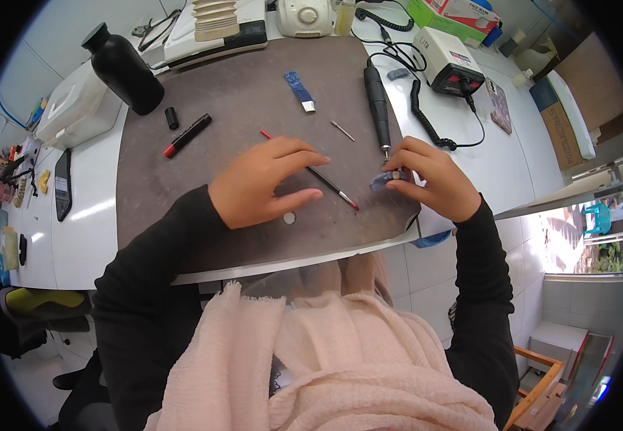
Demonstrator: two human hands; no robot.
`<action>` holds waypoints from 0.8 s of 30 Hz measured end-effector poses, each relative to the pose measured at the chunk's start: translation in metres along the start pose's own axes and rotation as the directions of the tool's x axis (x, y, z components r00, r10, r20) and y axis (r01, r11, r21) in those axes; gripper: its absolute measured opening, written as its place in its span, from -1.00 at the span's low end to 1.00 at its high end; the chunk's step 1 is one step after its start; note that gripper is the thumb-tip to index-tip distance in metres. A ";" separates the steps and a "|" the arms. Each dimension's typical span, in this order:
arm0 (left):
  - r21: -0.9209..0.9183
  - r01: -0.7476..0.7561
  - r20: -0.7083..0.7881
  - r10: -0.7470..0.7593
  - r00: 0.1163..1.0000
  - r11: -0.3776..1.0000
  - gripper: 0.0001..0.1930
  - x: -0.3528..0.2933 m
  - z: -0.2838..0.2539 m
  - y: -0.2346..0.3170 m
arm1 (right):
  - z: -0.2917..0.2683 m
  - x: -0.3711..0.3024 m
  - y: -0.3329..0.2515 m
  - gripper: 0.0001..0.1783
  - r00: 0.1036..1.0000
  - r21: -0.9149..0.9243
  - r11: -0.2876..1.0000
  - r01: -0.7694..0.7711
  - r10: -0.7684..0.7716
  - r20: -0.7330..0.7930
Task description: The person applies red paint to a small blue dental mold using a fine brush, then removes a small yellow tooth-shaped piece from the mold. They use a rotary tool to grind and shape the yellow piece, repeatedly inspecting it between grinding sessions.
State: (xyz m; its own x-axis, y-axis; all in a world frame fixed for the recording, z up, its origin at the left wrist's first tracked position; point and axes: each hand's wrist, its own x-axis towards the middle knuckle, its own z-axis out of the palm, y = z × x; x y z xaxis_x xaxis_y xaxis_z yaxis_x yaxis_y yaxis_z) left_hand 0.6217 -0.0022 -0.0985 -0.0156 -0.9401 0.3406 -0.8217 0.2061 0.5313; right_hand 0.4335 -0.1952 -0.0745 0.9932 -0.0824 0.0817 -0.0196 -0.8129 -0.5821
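My left hand [265, 179] hovers over the brown mat [232, 79], fingers stretched out and holding nothing. Under and beside its fingers lies a thin dark stick [331, 188] with red ends. At the mat's right side my right hand [430, 179] pinches a small blue-grey piece [380, 181] with a pale part between the fingertips; its exact kind is too small to tell. Just beyond that hand lies a black rotary handpiece [377, 104], its metal tip close to my fingers. A short thin metal pin [343, 131] rests between the two hands.
A blue strip with a white end [299, 91] lies farther back. On the left are a black-and-red marker [188, 136], its cap [172, 118] and a black bottle [126, 72]. A white control box [449, 61] with a coiled cord stands back right. A phone [63, 185] lies far left.
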 end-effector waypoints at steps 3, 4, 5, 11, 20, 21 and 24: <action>-0.326 0.177 -0.016 -0.192 0.981 0.929 -0.61 0.003 0.003 0.007 | 0.009 0.035 -0.023 -0.81 0.988 0.029 0.987 0.157 -0.156 -0.022; -0.439 0.231 -0.006 -0.260 0.966 0.868 -0.60 0.004 0.002 0.007 | 0.013 0.047 -0.027 -0.81 0.976 0.027 0.977 0.214 -0.212 -0.044; -0.517 0.294 0.013 -0.336 0.942 0.804 -0.62 0.005 0.000 0.006 | 0.017 0.059 -0.030 -0.81 0.961 0.024 0.962 0.270 -0.268 -0.066; -0.633 0.425 0.023 -0.533 0.846 0.647 -0.71 -0.005 -0.009 -0.021 | 0.047 0.094 -0.030 -0.83 0.940 0.106 0.947 0.303 -0.279 -0.195; -0.502 0.404 0.002 -0.466 0.885 0.765 -0.76 -0.010 -0.008 -0.029 | 0.064 0.094 -0.024 -0.80 0.932 0.123 0.951 0.285 -0.245 -0.265; -0.471 0.398 -0.016 -0.458 0.889 0.787 -0.77 -0.009 -0.006 -0.029 | 0.065 0.094 -0.024 -0.79 0.927 0.111 0.951 0.287 -0.248 -0.280; -0.398 0.393 -0.044 -0.446 0.894 0.829 -0.77 -0.009 -0.005 -0.031 | 0.068 0.094 -0.021 -0.78 0.930 0.107 0.955 0.275 -0.237 -0.280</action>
State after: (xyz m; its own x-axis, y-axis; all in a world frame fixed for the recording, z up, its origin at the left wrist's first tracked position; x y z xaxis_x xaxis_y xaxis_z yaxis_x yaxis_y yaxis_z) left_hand 0.6503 0.0016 -0.1143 0.3773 -0.9204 0.1021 -0.4608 -0.0910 0.8828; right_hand 0.5354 -0.1465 -0.1094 0.8966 -0.0457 0.4405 0.2672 -0.7374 -0.6203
